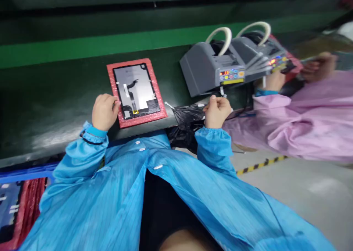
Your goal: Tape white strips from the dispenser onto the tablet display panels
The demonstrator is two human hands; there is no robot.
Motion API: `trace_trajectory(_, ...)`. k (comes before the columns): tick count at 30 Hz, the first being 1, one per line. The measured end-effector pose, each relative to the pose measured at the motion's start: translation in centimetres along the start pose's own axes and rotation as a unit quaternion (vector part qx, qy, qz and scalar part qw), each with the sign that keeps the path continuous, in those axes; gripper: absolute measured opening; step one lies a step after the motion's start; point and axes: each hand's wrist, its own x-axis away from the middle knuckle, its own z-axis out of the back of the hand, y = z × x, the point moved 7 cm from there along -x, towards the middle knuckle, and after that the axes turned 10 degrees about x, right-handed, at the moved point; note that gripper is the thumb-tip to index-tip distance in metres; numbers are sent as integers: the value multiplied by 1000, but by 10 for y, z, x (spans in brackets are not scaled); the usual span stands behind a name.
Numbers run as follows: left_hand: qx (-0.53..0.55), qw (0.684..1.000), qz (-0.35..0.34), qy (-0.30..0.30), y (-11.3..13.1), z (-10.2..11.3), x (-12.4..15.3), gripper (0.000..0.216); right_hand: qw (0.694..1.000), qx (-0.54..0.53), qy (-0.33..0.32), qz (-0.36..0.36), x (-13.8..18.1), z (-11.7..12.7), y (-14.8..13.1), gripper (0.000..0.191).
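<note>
A flat display panel [135, 89] with a silvery back, black edges and a ribbon cable lies on a red foam sheet [162, 109] on the dark bench. At the left edge of that sheet is my left hand [104, 112], its fingers curled and thumb close to the fingertips. Whatever is pinched there, if anything, is too small to make out. My right hand [217, 112] is closed in a pinch just below the front of a grey tape dispenser [201, 69]. A short pale strip [222, 91] hangs from the dispenser's outlet, just above my fingers. What my right fingers hold is hidden.
A second grey tape dispenser [255, 47] stands to the right. A co-worker in a pink sleeve [278, 128] has a hand [273, 82] in front of it. Black plastic [187, 115] hangs over the bench edge. At lower left, a blue crate [30, 173] holds more panels and red sheets.
</note>
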Motion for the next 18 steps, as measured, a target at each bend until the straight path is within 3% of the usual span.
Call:
trace_trajectory(1, 9, 998, -59, -26, 6, -4, -13, 22, 998, -24, 38, -37, -6, 11, 12, 43)
trace_trajectory(3, 46, 984, -146, -92, 16, -20, -36, 26, 992, -71, 43, -96, -16, 16, 28, 43)
trace_trajectory(6, 104, 961, -184, -179, 16, -49, -64, 25, 986, -112, 12, -122, -29, 8, 28, 37)
trace_trajectory(9, 138, 950, -163, -226, 4, -67, -79, 23, 991, -75, 64, -88, -34, 13, 18, 27)
trace_trajectory(13, 152, 949, -106, -254, -9, -69, -87, 23, 990, -1, 138, -35, -22, 28, 10, 24)
trace_trajectory(15, 192, 946, -60, -253, -14, -65, -89, 22, 990, 12, 138, -8, -10, 31, 5, 23)
trace_trajectory(18, 252, 935, -11, -249, -21, -61, -90, 36, 996, -10, 80, 39, 13, 20, -12, 23)
